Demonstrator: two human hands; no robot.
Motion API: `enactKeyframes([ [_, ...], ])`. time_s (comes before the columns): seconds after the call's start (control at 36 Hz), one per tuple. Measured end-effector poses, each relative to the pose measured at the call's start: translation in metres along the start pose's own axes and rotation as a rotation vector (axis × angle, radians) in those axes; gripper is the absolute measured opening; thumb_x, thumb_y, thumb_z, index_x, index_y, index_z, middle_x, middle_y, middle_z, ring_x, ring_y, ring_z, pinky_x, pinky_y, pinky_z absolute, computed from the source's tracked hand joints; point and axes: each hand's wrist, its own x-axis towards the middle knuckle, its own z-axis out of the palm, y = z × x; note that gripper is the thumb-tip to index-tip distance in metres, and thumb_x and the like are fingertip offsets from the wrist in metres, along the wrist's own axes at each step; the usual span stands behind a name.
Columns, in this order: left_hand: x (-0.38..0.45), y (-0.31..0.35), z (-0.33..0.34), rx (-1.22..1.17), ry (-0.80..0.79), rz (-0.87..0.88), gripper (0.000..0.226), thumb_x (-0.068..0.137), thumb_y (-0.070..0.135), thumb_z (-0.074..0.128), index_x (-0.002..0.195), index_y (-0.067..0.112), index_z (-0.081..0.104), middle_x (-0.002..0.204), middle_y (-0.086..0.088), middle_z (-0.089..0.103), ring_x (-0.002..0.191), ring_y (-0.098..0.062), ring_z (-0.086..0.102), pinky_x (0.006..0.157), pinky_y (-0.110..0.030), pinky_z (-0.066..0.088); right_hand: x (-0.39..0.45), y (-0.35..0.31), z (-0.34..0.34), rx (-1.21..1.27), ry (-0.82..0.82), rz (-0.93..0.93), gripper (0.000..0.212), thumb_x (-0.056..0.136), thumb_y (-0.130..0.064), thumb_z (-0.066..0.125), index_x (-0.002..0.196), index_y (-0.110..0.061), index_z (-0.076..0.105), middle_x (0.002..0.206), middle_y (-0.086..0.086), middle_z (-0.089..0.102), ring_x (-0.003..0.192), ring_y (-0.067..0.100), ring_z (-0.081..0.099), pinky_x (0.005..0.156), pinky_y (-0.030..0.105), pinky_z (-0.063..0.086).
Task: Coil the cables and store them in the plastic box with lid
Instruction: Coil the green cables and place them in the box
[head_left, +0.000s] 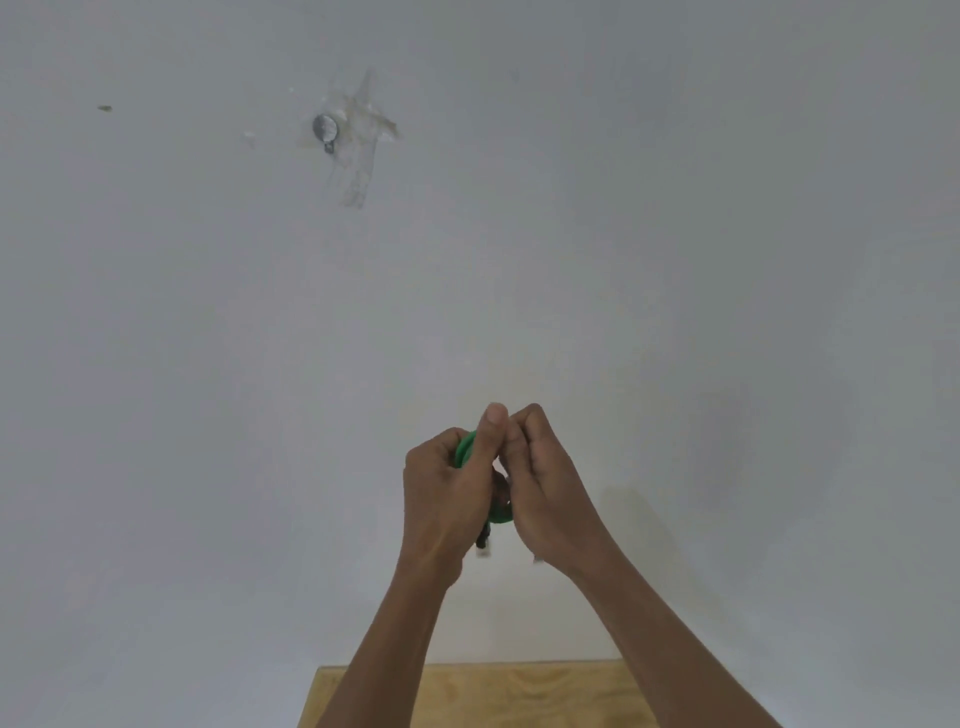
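Observation:
A green cable (464, 451) is wound into a small coil and held up in front of a white wall. My left hand (447, 493) is closed around the coil, its thumb pointing up along it. My right hand (545, 483) is pressed against the coil from the right, fingers curled on it. A dark plug end (483, 543) with a light tip hangs below the coil between my wrists. Most of the coil is hidden by my fingers. The plastic box is not in view.
A light wooden table (545, 691) shows at the bottom edge, under my forearms. The white wall (675, 260) fills the view, with a small metal hook (324, 129) and old tape marks at the upper left.

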Motion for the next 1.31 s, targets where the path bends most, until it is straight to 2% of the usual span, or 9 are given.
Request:
enactKeyframes([
  [0.11,-0.005,0.000,0.006,0.174,0.211,0.111,0.068,0.097,0.059,0.041,0.051,0.009,0.040,0.038,0.009,0.038,0.038,-0.006,0.040,0.045,-0.024,0.039,-0.002,0.005,0.002,0.008,-0.099,0.006,0.028,0.103,-0.042,0.033,0.085,-0.023,0.042,0.072,-0.013,0.054,0.065,0.021,0.056,0.058,0.043,0.054],
  [0.19,-0.004,-0.002,0.002,0.182,0.327,0.131,0.066,0.104,0.041,0.043,0.041,0.024,0.033,0.034,0.010,0.032,0.035,-0.007,0.033,0.049,-0.028,0.034,-0.003,0.008,-0.001,-0.018,-0.153,-0.044,0.024,0.106,-0.032,0.036,0.103,-0.023,0.058,0.088,-0.007,0.064,0.076,0.017,0.062,0.068,0.037,0.056],
  [0.28,0.002,-0.003,-0.006,0.175,0.370,0.085,0.059,0.103,0.030,0.043,0.046,0.020,0.032,0.037,0.011,0.029,0.037,-0.009,0.028,0.050,-0.031,0.031,-0.001,0.012,-0.011,-0.073,-0.206,-0.053,0.027,0.106,-0.020,0.042,0.121,-0.020,0.064,0.102,-0.007,0.069,0.089,0.015,0.066,0.075,0.030,0.058],
  [0.5,0.009,0.001,-0.020,0.110,0.369,0.006,0.051,0.093,0.025,0.045,0.046,0.021,0.024,0.047,0.004,0.021,0.048,-0.020,0.021,0.053,-0.038,0.029,0.010,0.022,-0.037,-0.485,-0.247,-0.048,0.009,0.094,-0.027,0.065,0.100,-0.025,0.071,0.086,-0.019,0.059,0.077,0.002,0.056,0.071,0.012,0.043],
  [0.64,0.005,0.005,-0.012,0.032,0.379,-0.008,0.050,0.095,0.024,0.044,0.049,0.021,0.024,0.051,0.001,0.021,0.053,-0.021,0.021,0.054,-0.040,0.027,0.013,0.021,-0.018,-0.116,0.106,0.047,0.005,0.088,-0.014,0.073,0.092,-0.016,0.075,0.077,-0.004,0.073,0.068,0.011,0.069,0.066,0.024,0.059],
  [0.83,0.008,0.008,-0.004,0.062,0.396,0.050,0.056,0.100,0.021,0.044,0.047,0.023,0.025,0.044,0.008,0.023,0.046,-0.015,0.022,0.047,-0.029,0.026,0.011,0.008,0.009,0.317,0.246,0.209,0.008,0.093,-0.017,0.068,0.094,-0.012,0.075,0.080,0.005,0.077,0.072,0.019,0.074,0.067,0.027,0.060],
  [0.94,0.009,-0.002,-0.010,0.054,0.409,0.023,0.055,0.099,0.021,0.044,0.048,0.022,0.024,0.047,0.002,0.024,0.048,-0.019,0.023,0.048,-0.030,0.027,0.014,0.013,0.008,0.292,0.119,0.274,0.011,0.092,-0.021,0.069,0.092,-0.011,0.075,0.074,0.001,0.076,0.060,0.006,0.064,0.055,0.013,0.046],
  [1.11,0.005,-0.006,-0.009,0.036,0.354,-0.027,0.048,0.099,0.017,0.044,0.054,0.013,0.027,0.044,0.005,0.025,0.035,-0.009,0.027,0.038,-0.019,0.028,0.014,0.024,-0.002,0.259,-0.215,0.408,0.018,0.097,-0.018,0.061,0.095,-0.012,0.078,0.086,0.015,0.074,0.080,0.023,0.063,0.071,0.035,0.045],
  [1.31,0.009,-0.014,-0.012,0.036,0.323,-0.124,0.049,0.095,0.019,0.044,0.051,0.019,0.024,0.054,-0.004,0.021,0.049,-0.019,0.020,0.048,-0.029,0.025,0.007,0.026,-0.004,0.316,-0.303,0.374,0.021,0.101,-0.022,0.055,0.115,-0.021,0.071,0.085,0.013,0.069,0.083,0.026,0.063,0.079,0.042,0.048],
])
